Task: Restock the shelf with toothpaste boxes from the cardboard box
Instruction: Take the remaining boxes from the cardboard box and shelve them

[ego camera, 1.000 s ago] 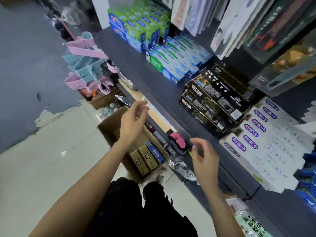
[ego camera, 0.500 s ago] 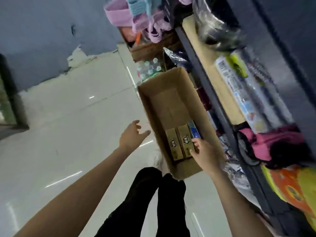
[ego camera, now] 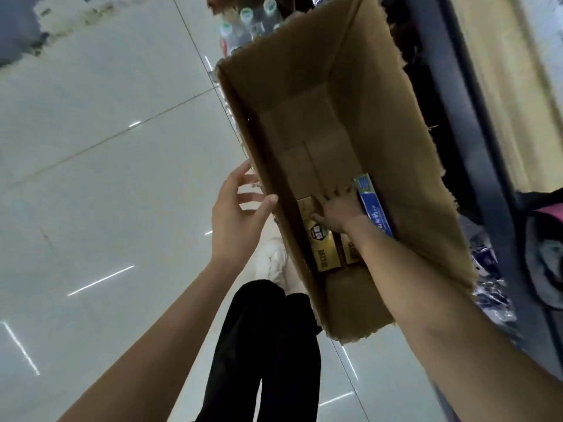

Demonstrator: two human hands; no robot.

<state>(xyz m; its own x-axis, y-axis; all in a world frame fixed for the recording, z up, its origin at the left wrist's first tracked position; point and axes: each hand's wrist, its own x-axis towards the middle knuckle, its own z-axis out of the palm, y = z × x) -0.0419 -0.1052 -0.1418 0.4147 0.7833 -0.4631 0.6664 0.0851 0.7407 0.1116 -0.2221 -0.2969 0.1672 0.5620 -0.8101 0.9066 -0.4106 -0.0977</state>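
Observation:
An open cardboard box (ego camera: 396, 153) stands on the floor beside the shelf unit (ego camera: 475, 123). At its near end lie two gold toothpaste boxes (ego camera: 323, 248) side by side and a blue toothpaste box (ego camera: 371, 205) to their right. My right hand (ego camera: 338, 211) reaches down inside and grips the right-hand gold box, fingers over its far end and thumb on its left side. My left hand (ego camera: 237, 214) hovers at the box's left wall with fingers spread, holding nothing.
Pale floor tiles (ego camera: 106, 178) stretch to the left. Plastic water bottles (ego camera: 246, 25) stand behind the cardboard box. My black trousers (ego camera: 262, 345) and a white shoe (ego camera: 274, 260) are below. Wrapped goods (ego camera: 493, 284) and a dark and pink item (ego camera: 545, 257) lie on the right.
My view has dropped from the shelf to the cardboard box. My right hand has gone deeper into it and taken hold of a gold box. My left hand has come up against the box's left wall.

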